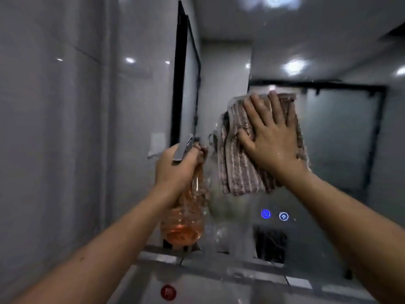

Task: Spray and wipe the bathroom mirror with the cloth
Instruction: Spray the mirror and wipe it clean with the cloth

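Pressing flat, the open right hand point(268, 139) pins a striped brown cloth point(238, 170) against the mirror point(339, 132); beside it, the left hand point(175, 167) grips a clear spray bottle of orange liquid point(186, 220).

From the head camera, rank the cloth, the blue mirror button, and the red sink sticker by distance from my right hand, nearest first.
1. Cloth: directly under the right hand, pressed against the mirror.
2. Blue button: on the mirror, below the hand.
3. Red sticker: far lower left, by the sink.
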`<action>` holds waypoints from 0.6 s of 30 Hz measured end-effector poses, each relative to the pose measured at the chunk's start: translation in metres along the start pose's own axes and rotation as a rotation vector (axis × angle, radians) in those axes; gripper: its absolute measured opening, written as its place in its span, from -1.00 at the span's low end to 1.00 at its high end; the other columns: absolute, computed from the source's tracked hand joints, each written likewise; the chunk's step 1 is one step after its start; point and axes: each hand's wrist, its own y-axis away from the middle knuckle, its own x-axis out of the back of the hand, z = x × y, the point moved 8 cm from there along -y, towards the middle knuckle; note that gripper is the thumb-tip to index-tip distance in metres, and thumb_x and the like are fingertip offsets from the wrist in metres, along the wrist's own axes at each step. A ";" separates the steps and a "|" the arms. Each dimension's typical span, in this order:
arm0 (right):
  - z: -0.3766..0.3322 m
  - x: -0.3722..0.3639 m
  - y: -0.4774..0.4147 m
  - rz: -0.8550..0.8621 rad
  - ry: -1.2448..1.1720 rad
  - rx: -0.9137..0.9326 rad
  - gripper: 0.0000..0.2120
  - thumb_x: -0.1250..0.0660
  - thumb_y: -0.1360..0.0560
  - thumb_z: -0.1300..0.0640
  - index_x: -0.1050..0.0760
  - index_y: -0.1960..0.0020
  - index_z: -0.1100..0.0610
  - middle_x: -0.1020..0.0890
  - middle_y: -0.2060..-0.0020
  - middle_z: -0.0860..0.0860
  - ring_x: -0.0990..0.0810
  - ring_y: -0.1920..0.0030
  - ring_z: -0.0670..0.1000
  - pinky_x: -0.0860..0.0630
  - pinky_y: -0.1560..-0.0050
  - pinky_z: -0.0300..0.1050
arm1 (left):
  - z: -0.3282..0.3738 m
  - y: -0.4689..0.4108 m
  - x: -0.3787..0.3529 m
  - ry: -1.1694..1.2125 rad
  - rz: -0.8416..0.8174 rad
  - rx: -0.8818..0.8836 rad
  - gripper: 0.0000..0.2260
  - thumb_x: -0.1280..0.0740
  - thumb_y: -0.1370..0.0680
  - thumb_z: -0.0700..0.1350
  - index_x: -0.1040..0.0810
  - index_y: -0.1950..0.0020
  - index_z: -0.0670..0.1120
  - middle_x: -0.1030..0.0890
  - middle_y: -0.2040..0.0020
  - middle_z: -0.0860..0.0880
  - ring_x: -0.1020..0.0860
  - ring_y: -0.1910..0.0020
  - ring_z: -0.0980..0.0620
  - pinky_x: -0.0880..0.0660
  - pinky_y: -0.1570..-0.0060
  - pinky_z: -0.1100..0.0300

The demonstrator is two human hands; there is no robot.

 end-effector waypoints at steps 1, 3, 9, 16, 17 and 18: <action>-0.011 -0.003 0.013 0.002 -0.008 0.046 -0.39 -0.02 -0.47 -0.18 -0.19 -0.46 0.03 -0.25 -0.45 0.00 -0.10 -0.47 0.11 0.18 -0.40 0.09 | -0.003 0.002 0.001 -0.010 0.022 0.017 -0.84 -0.33 -0.47 -0.11 -0.63 0.29 -0.07 -0.64 0.31 0.01 -0.62 0.20 -0.03 -0.50 0.16 0.15; -0.033 -0.014 0.053 -0.033 -0.011 0.164 -0.41 -0.05 -0.47 -0.16 -0.27 -0.43 0.05 -0.32 -0.41 0.02 -0.15 -0.45 0.10 0.08 -0.41 0.14 | -0.006 0.008 0.001 -0.024 0.043 0.051 -0.84 -0.32 -0.48 -0.11 -0.63 0.25 -0.11 -0.62 0.34 0.05 -0.58 0.26 0.04 -0.45 0.26 0.29; -0.014 -0.023 0.123 -0.185 0.019 0.267 -0.39 -0.05 -0.45 -0.22 -0.24 -0.44 -0.01 -0.30 -0.42 -0.04 -0.13 -0.45 0.03 0.11 -0.42 0.09 | -0.002 0.025 -0.002 -0.011 -0.005 0.062 -0.81 -0.30 -0.50 -0.13 -0.63 0.29 -0.03 -0.65 0.35 0.11 -0.60 0.25 0.09 -0.51 0.19 0.25; 0.013 0.005 -0.002 -0.086 -0.022 -0.039 -0.33 0.12 -0.45 -0.26 0.00 -0.50 -0.01 -0.05 -0.50 -0.07 0.12 -0.49 0.04 0.39 -0.37 -0.05 | 0.020 0.011 -0.007 -0.004 -0.049 0.001 -0.85 -0.30 -0.50 -0.14 -0.65 0.16 -0.12 -0.68 0.23 0.02 -0.61 0.20 0.07 -0.50 0.15 0.19; -0.001 0.004 -0.004 -0.078 -0.048 -0.029 -0.33 0.11 -0.46 -0.25 -0.02 -0.50 0.00 -0.06 -0.50 -0.06 0.12 -0.49 0.04 0.38 -0.37 -0.03 | 0.021 0.010 -0.006 -0.016 -0.035 -0.007 -0.83 -0.30 -0.50 -0.13 -0.63 0.17 -0.18 -0.65 0.24 -0.02 -0.58 0.22 0.02 -0.45 0.18 0.15; -0.019 0.000 0.007 -0.072 -0.086 0.011 -0.35 0.07 -0.47 -0.23 -0.08 -0.49 0.01 -0.11 -0.49 -0.04 0.07 -0.49 0.05 0.35 -0.39 -0.02 | 0.021 0.010 -0.005 -0.022 -0.019 -0.012 -0.80 -0.29 -0.50 -0.13 -0.60 0.19 -0.24 -0.61 0.26 -0.06 -0.54 0.23 -0.03 -0.40 0.19 0.13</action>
